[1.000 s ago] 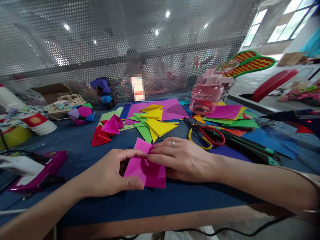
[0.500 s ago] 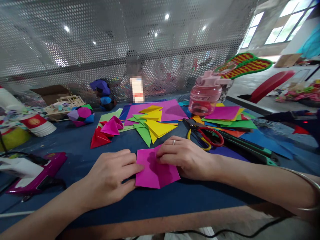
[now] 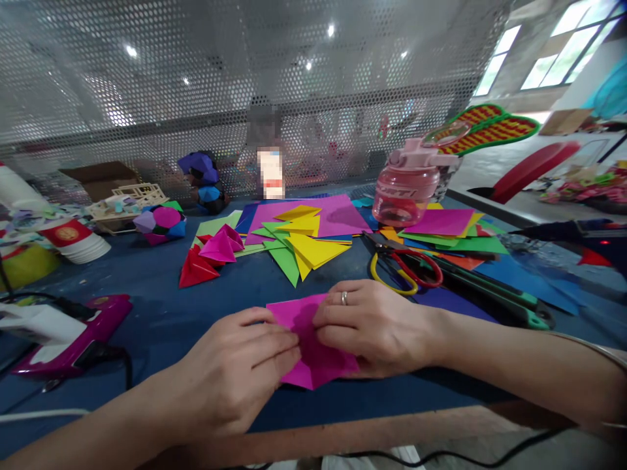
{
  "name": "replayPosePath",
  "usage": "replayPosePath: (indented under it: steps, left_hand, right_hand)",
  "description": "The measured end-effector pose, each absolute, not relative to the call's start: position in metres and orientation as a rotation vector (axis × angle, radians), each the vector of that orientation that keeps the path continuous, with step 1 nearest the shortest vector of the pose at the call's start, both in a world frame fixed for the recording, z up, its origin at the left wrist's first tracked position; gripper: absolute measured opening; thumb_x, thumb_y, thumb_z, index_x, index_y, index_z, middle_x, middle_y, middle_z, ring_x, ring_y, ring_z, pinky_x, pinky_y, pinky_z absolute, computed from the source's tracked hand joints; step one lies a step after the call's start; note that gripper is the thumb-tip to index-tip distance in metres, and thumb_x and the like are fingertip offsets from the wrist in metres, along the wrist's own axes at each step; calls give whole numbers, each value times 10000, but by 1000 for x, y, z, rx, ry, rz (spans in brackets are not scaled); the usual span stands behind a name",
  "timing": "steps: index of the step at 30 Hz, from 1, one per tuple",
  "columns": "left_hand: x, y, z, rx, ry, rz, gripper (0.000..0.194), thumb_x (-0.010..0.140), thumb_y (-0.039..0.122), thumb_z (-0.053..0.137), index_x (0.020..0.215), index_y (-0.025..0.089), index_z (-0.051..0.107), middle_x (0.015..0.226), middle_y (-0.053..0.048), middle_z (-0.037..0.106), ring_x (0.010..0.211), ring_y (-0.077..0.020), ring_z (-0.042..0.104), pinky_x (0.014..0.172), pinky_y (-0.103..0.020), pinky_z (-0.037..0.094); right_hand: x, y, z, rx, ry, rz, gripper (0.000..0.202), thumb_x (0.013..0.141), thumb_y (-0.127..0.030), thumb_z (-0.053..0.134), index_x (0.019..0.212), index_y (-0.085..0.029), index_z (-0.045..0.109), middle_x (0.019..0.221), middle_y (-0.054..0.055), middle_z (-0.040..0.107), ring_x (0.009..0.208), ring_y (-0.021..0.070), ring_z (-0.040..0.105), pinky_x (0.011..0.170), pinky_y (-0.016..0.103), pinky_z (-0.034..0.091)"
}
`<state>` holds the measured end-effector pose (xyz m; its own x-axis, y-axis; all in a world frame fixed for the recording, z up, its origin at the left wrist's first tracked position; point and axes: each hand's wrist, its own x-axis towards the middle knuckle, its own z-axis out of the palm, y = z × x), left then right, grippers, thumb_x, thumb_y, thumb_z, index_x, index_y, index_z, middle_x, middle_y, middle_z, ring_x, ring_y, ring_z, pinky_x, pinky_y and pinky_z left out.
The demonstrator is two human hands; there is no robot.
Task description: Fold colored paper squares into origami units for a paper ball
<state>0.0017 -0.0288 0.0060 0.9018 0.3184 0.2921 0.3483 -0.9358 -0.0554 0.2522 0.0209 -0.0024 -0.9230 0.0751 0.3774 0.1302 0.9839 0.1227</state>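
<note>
A creased magenta sheet of paper (image 3: 306,339) lies near the table's front edge between my hands. My left hand (image 3: 240,365) grips its left side, with the fingers over the top and the thumb hidden. On the right side, my right hand (image 3: 367,326) has its fingers curled onto the paper; a ring shows on one finger. Beyond the sheet are folded yellow paper pieces (image 3: 313,251) and folded green pieces (image 3: 284,258). To their left sit a folded magenta piece (image 3: 223,245) and a folded red piece (image 3: 196,267).
Scissors (image 3: 406,271) with red and yellow handles lie right of my right hand, beside a long black-and-green tool (image 3: 490,287). Behind stand a pink bottle (image 3: 406,186) and a stack of coloured paper (image 3: 441,223). A magenta power strip (image 3: 73,336) is at left, near paper cups (image 3: 73,240).
My left hand has moved right, further over the magenta paper, covering more of its left side. The paper and my right hand have come slightly nearer the front edge.
</note>
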Motion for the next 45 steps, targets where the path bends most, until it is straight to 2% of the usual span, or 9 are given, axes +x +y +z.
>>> replayPosePath:
  steps: [7,12,15,18,20,23,29,37,45]
  left_hand:
    - [7,-34,2,-3000,-655,-846,149,891,119,610,1022,153,672,865,-24,762,739,-158,696,798,-319,521]
    - [7,-28,2,-2929,-1420,-962,127,907,270,628,1025,259,676,817,52,744,688,-126,677,638,-236,483]
    - [10,-22,2,-2896,-1825,-814,179,918,387,586,1034,275,664,860,49,736,761,-162,687,658,-260,485]
    - [12,-17,1,-2837,-1841,-779,214,926,411,554,1049,261,644,953,18,709,857,-192,662,720,-299,483]
    - [12,-15,-2,-2798,-1738,-804,231,922,391,558,1081,237,626,1051,-16,670,969,-213,622,830,-340,476]
    - [9,-13,-5,-2794,-1639,-796,298,922,399,557,1144,206,604,1170,-60,598,1094,-240,553,961,-402,429]
    - [7,-12,-4,-2883,-1662,-686,420,909,508,560,1200,208,600,1239,-82,550,1129,-266,522,982,-439,404]
    - [10,-13,7,-3024,-2061,-972,185,840,403,671,844,218,663,831,23,679,790,-166,604,720,-260,444]
    - [9,-11,5,-2968,-2177,-1127,240,816,447,684,805,208,700,770,13,695,709,-150,590,645,-232,443]
  right_hand:
    - [250,16,-1,-157,-2726,-144,396,953,-435,504,658,-183,580,742,45,641,637,160,541,598,318,380]
    - [248,16,-3,-456,-2604,107,309,977,-348,515,760,-159,629,683,21,607,625,147,535,576,290,365]
    - [247,17,-5,-797,-2487,273,240,938,-380,595,908,-145,639,839,45,649,797,174,595,695,287,437]
    - [246,20,-8,-990,-2455,251,412,889,-472,641,1142,-148,611,1101,97,643,1074,264,562,927,404,427]
    - [246,21,-8,-1037,-2490,229,470,896,-520,610,1203,-163,598,1182,112,614,1133,295,527,979,464,395]
    - [246,22,-7,-1058,-2515,262,394,896,-521,607,1096,-183,637,1131,99,612,1088,285,529,955,460,403]
    - [244,21,-6,-1061,-2425,434,357,809,-489,734,895,-172,593,969,61,619,937,230,546,820,365,426]
    - [243,15,-4,-819,-2338,493,208,816,-305,769,845,-184,602,806,-27,658,758,138,576,753,277,387]
    - [245,19,-7,-823,-2294,501,130,853,-277,720,814,-165,669,758,2,677,712,133,593,663,241,406]
